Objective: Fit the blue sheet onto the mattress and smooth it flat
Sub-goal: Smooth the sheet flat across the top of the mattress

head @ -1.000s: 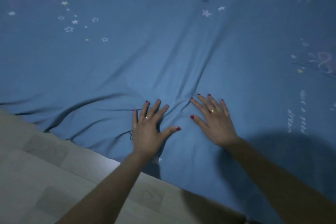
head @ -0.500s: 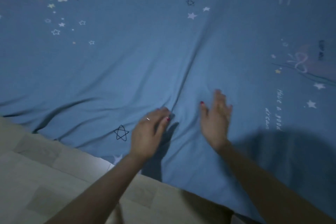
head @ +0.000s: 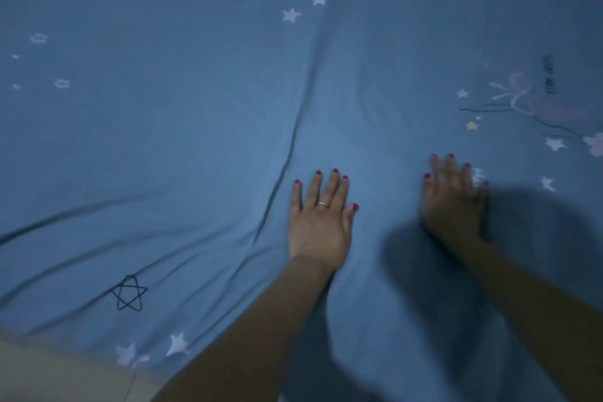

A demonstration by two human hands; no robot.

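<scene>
Blue sheet (head: 202, 127) printed with stars covers the mattress, a long crease running from near the left hand (head: 319, 222) away toward the far star prints. Both hands lie palm-down on it, fingers straight and slightly spread, the right hand (head: 453, 202) blurred, just beside the left. Printed writing far right of the hands is too blurred to read.
</scene>
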